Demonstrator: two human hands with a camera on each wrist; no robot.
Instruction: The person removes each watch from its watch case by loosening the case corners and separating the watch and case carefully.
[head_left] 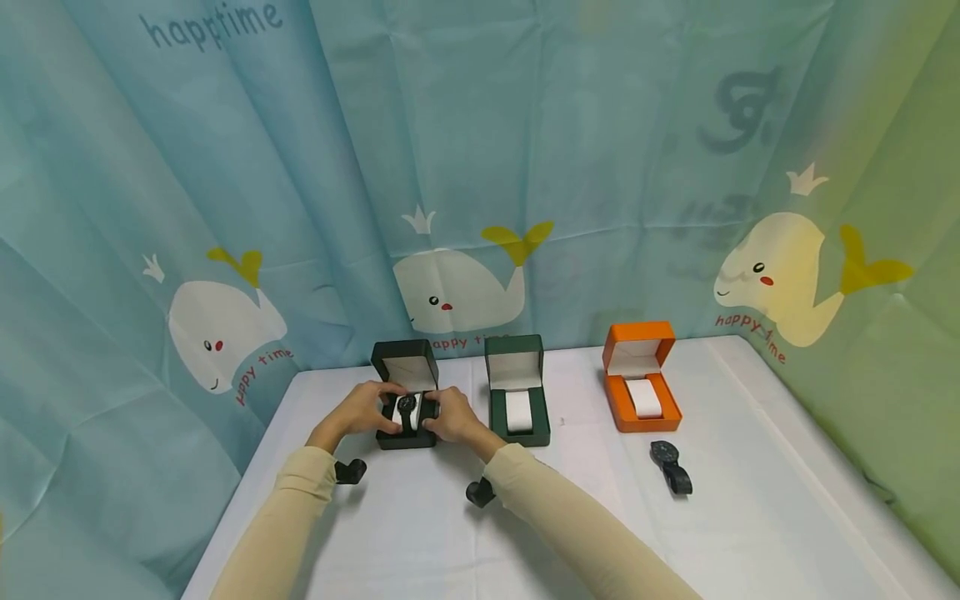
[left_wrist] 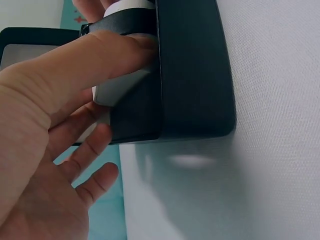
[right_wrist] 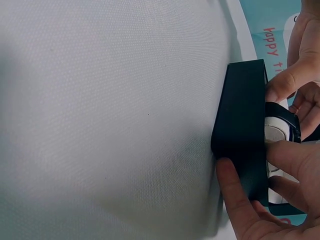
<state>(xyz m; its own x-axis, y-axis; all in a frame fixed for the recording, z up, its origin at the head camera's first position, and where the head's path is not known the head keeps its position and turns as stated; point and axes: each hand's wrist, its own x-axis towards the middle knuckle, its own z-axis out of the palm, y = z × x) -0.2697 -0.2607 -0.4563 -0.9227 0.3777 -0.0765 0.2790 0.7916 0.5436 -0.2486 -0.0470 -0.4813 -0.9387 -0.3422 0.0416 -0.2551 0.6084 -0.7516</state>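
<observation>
A dark watch box (head_left: 406, 442) stands with its lid up, left of the middle of the table. Inside it, a white cushion (left_wrist: 120, 87) carries a black watch (head_left: 407, 406) strapped round it. From the left, my left hand (head_left: 367, 408) grips the cushion's end, its thumb reaching down inside the front wall against the strap and its lower fingers spread beside the box. My right hand (head_left: 454, 417) pinches the cushion's other end between thumb and fingers; in the right wrist view one finger (right_wrist: 230, 180) lies against the box's outside.
To the right stands an open green watch box (head_left: 519, 433) with a bare white cushion. Farther right is an open orange box (head_left: 648, 422) with another white cushion. A second black watch (head_left: 671, 468) lies in front of it. A whale-print curtain (head_left: 465, 167) hangs behind the table.
</observation>
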